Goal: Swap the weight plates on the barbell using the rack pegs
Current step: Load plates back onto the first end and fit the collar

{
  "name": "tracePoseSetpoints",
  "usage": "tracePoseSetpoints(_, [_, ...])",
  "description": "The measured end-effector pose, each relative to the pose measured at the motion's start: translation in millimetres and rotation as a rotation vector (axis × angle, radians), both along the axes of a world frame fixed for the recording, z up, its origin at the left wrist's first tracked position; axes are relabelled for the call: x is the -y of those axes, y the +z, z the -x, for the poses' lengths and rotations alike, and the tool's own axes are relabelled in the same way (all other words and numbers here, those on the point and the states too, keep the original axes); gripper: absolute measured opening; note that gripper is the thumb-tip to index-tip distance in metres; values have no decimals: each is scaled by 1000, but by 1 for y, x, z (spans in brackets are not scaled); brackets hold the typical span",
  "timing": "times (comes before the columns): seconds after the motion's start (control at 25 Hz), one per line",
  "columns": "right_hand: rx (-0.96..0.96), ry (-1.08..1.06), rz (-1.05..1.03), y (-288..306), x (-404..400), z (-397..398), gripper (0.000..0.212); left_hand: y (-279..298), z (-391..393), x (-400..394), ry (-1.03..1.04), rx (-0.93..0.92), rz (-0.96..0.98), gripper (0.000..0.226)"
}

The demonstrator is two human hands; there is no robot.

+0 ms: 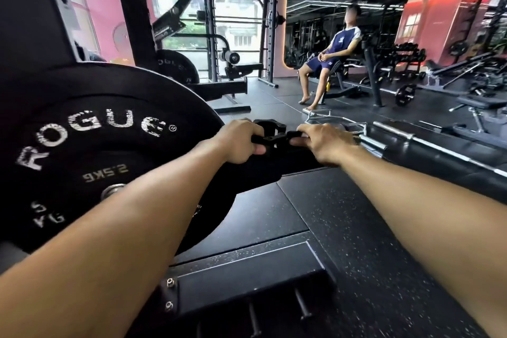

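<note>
A big black ROGUE plate (90,129) fills the left of the view, with a smaller 2.5 kg plate (109,170) stacked on its face over a steel peg end (112,191). Past the plates, a black barbell collar clamp (271,133) sits between my hands. My left hand (240,143) grips its left side with thumb under. My right hand (321,143) pinches the clamp's lever on the right. The bar under the clamp is hidden by my hands. Another black plate (178,66) hangs farther back on the rack.
The rack's black base foot (247,282) with bolts lies below my arms on rubber flooring. A chrome barbell (428,143) lies on the floor to the right. A person sits on a bench (354,63) by the mirror. Dumbbell racks and benches stand at the far right.
</note>
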State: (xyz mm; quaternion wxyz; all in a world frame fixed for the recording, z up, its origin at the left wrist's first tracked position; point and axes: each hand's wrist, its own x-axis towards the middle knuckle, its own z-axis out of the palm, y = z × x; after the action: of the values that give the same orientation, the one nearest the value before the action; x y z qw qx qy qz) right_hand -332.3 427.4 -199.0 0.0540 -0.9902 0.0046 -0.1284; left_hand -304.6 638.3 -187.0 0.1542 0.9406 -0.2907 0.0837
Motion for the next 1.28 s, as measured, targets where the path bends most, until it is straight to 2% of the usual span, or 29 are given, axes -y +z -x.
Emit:
tracePoseSetpoints(0.16, [3, 105, -143, 17, -41, 60, 33, 15, 70, -51, 26, 27, 46, 21])
tracePoseSetpoints(0.24, [16, 175, -258, 26, -66, 96, 39, 23, 111, -80, 47, 1, 86, 6])
tracePoseSetpoints(0.36, [4, 265, -489, 37, -102, 146, 43, 38, 174, -119, 47, -61, 170, 25])
tracePoseSetpoints(0.6, [-125, 453, -912, 56, -181, 266, 23, 49, 308, -192, 23, -152, 608, 21])
tracePoseSetpoints(0.72, [-276, 506, -1100, 60, -204, 313, 10, 48, 357, -207, 129, -281, 889, 30])
tracePoseSetpoints(0.8, [-342, 513, -1138, 60, -212, 340, 14, 47, 385, -212, 233, -357, 949, 34])
tracePoseSetpoints(0.88, [-377, 490, -1115, 57, -218, 363, 27, 43, 408, -214, 293, -416, 922, 38])
tracePoseSetpoints(1.0, [-434, 450, -1094, 46, -225, 387, 35, 27, 428, -210, 383, -458, 880, 36])
tracePoseSetpoints(1.12, [-468, 395, -1116, 27, -229, 402, 36, 7, 445, -206, 450, -552, 839, 36])
tracePoseSetpoints(1.28, [-507, 347, -1100, 0, -232, 412, 34, -19, 463, -206, 454, -649, 887, 28])
